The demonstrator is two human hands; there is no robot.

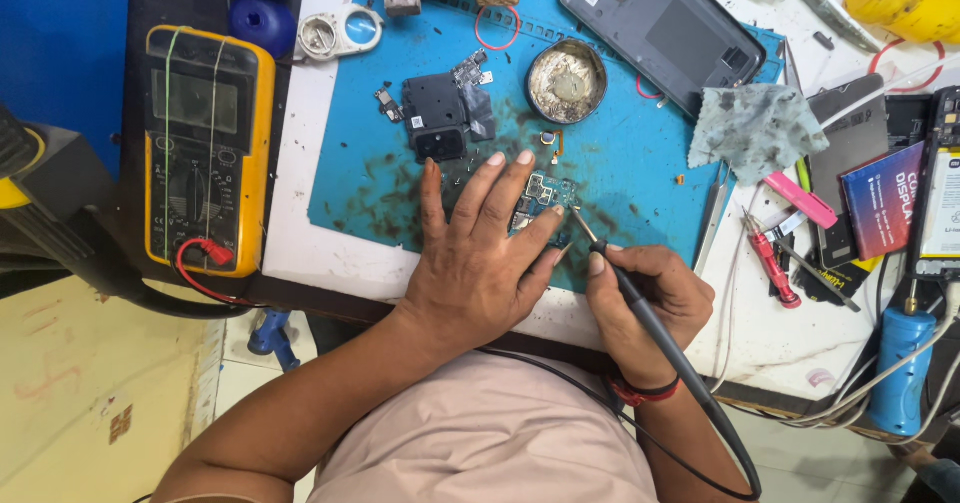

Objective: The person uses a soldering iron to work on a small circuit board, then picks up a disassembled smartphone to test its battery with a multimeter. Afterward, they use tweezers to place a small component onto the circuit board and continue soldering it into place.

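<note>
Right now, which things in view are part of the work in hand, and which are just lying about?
In use:
left hand pressing down the small circuit board
right hand holding the soldering iron, tip at the board
blue work mat

Lying about:
yellow multimeter
round tin
phone back cover
grey cloth
red screwdriver
</note>
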